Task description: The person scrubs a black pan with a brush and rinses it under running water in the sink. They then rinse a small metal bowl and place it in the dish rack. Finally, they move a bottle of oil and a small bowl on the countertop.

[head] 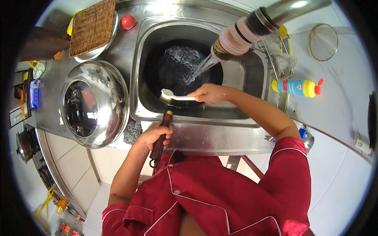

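Observation:
A dark wok [159,70] lies in the stainless steel sink [254,100], with its wooden handle [158,146] reaching over the front edge. My left hand [156,136] is closed around that handle. In my right hand [209,93] is a white-handled scrub brush [180,97], its bristles at the wok's near left rim. Water streams from the faucet [233,41] into the wok, where it splashes and swirls.
A glass-and-steel wok lid [113,100] rests left of the sink, beside a black scouring pad [133,132]. Behind are a wicker tray [93,28] on a bowl and a red round object [127,22]. At right are a yellow-and-blue bottle [295,87], wire rack [273,63] and strainer [323,42].

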Tool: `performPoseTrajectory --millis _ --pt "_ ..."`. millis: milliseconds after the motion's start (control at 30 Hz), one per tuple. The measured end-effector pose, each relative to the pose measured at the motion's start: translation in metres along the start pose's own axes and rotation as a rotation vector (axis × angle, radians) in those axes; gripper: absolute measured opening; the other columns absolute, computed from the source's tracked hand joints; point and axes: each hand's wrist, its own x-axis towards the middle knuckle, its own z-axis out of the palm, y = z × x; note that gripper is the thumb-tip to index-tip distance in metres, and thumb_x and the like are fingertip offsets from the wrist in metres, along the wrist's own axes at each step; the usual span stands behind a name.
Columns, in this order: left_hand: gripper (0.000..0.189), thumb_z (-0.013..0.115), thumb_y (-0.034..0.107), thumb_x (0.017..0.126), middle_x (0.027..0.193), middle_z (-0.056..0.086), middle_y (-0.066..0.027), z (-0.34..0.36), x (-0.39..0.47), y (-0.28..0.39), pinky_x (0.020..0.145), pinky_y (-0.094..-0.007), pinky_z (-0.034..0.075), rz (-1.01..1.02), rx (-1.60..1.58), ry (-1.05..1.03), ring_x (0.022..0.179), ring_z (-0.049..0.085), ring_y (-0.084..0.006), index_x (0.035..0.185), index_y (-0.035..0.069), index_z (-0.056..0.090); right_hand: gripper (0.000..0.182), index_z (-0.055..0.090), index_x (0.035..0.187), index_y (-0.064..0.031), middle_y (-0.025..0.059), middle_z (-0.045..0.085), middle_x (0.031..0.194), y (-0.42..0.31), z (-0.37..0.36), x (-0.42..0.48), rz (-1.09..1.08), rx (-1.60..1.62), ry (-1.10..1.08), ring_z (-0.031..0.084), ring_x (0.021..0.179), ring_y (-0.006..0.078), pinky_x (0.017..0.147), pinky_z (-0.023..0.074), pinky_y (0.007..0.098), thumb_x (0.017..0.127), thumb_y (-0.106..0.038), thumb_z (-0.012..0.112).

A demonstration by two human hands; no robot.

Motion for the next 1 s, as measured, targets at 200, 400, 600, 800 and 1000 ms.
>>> performPoseTrajectory --millis 200,400,600,800,1000 --pt "0.018 0.059 0.011 0.074 0.062 0.047 -0.0023 0.008 0.006 0.0 0.04 -0.0305 0.041 -0.011 0.129 0.095 0.045 0.046 -0.0136 0.085 0.008 0.044 0.033 0.053 0.12 -0.0159 0.0137 0.061 0.081 0.026 -0.007 0.088 0.011 -0.355 0.508 0.06 0.07 0.0229 0.062 0.0462 0.0323 0.088 -0.022 0.048" --pt "0.017 0.059 0.012 0.074 0.062 0.047 -0.0027 0.011 0.004 0.004 0.04 -0.03 0.042 0.044 0.086 0.095 0.045 0.047 -0.014 0.082 0.006 0.046 0.021 0.063 0.096 -0.0122 0.0173 0.062 0.087 0.089 -0.066 0.012 0.351 -0.796 0.811 0.061 0.08 0.0319 0.07 0.048 0.0419 0.083 -0.019 0.049" --pt "0.018 0.058 0.01 0.075 0.062 0.047 -0.0032 0.012 0.002 0.003 0.04 -0.0301 0.04 0.055 -0.032 0.033 0.044 0.045 -0.0146 0.086 0.008 0.045 0.025 0.06 0.101 -0.0106 0.0177 0.062 0.082 -0.016 0.002 -0.013 0.024 -0.385 0.114 0.061 0.08 0.0323 0.07 0.0475 0.0426 0.079 -0.015 0.05" --pt "0.019 0.058 0.009 0.075 0.063 0.048 -0.0027 0.015 0.002 0.01 0.041 -0.0297 0.04 0.033 -0.013 0.005 0.044 0.045 -0.0146 0.087 0.008 0.044 0.029 0.059 0.106 -0.0095 0.0172 0.063 0.088 0.056 -0.049 0.062 0.471 -0.666 0.614 0.062 0.082 0.0317 0.069 0.0489 0.0435 0.08 -0.016 0.048" --pt "0.018 0.059 0.009 0.074 0.061 0.047 -0.0025 0.005 0.009 0.003 0.041 -0.0302 0.04 0.05 -0.017 0.022 0.045 0.046 -0.0144 0.085 0.007 0.045 0.032 0.059 0.11 -0.0134 0.0203 0.061 0.087 -0.001 0.021 -0.015 0.172 -0.448 0.181 0.06 0.083 0.0366 0.076 0.0452 0.0442 0.079 -0.019 0.054"
